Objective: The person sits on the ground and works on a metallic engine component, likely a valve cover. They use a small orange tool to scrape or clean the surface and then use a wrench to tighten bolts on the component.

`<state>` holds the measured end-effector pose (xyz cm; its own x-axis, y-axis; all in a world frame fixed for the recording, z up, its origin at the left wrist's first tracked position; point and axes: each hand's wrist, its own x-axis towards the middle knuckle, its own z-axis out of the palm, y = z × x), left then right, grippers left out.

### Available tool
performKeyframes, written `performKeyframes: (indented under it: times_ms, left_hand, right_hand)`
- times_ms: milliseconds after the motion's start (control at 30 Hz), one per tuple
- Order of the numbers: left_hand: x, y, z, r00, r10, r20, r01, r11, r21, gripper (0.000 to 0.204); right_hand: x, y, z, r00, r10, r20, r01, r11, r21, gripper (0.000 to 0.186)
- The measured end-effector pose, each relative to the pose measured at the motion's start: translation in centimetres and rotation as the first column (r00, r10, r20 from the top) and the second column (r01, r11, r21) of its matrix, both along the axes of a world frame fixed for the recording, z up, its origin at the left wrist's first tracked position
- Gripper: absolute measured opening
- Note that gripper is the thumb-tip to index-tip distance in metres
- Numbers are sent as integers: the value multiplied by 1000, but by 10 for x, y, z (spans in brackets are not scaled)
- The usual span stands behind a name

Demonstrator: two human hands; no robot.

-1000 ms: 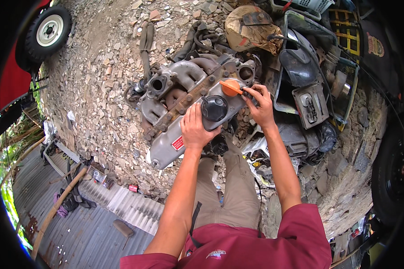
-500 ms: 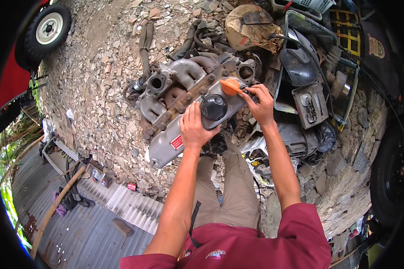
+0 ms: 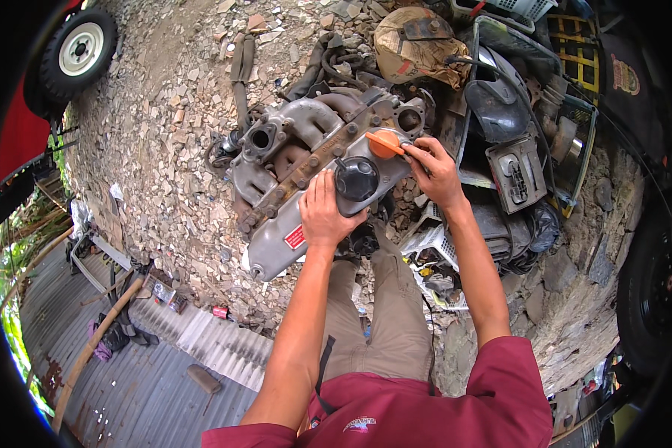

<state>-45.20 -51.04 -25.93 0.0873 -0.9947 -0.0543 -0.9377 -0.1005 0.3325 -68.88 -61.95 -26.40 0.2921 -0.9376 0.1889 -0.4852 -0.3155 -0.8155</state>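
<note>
1. At the far left, a tyre with a white rim (image 3: 81, 52) shows beside something red; lower down, a bamboo pole (image 3: 93, 351) lies across grey corrugated sheeting (image 3: 149, 388).
2. In the middle is an engine assembly (image 3: 265, 198), set aslant over stony ground (image 3: 172, 149). Its long silver-grey cover (image 3: 272, 250) carries a red label (image 3: 295, 237) near the lower left end.
3. The left hand (image 3: 327, 213) lies on this cover, its fingers side by side and the thumb spread wide below a black round housing (image 3: 357, 180).
4. Just above and right of that housing, an orange cap (image 3: 384, 144) with a raised bar sits near the cover's upper right end.
5. The right hand (image 3: 434, 170) reaches the bar's right end, thumb and forefinger narrow; I cannot tell whether they grip it or only press it.
6. Farther right, a dark crate (image 3: 588, 127) holds assorted parts, with a black tyre (image 3: 653, 291) at the edge.
</note>
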Motion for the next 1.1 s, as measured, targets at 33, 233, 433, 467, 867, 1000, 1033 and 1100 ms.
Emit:
performKeyframes:
  times_ms: [33,233,433,467,867,1000,1033,1100]
  left_hand:
    - [0,0,-2,1000,7,-11,-7,1000,-4,102]
    - [2,0,-1,1000,1,-1,-1,1000,-3,100]
    - [-1,0,3,1000,-6,-5,6,1000,14,101]
    - [0,-1,3,1000,-3,-7,3,1000,15,101]
    - [0,0,1,1000,-4,1,4,1000,-13,101]
    - [-1,0,3,1000,-3,-3,3,1000,-2,101]
    - [-1,0,2,1000,-5,-4,5,1000,-6,101]
    - [0,0,2,1000,-8,-6,8,1000,-5,101]
  right_hand:
    - [-1,3,-5,999,-14,-41,13,1000,-27,25]
    - [-5,-9,4,998,66,17,-67,995,68,26]
    - [-20,-11,-1,970,121,-212,-135,989,-52,17]
    - [-18,-11,4,985,108,-136,-104,994,33,17]
    - [-16,-4,-4,995,60,-80,-59,998,13,30]
    - [-8,-2,-1,998,59,-29,-59,998,1,27]
    - [-9,-3,-4,996,59,-70,-63,997,-52,27]
    - [-7,-1,-6,992,30,-122,-39,997,-72,28]
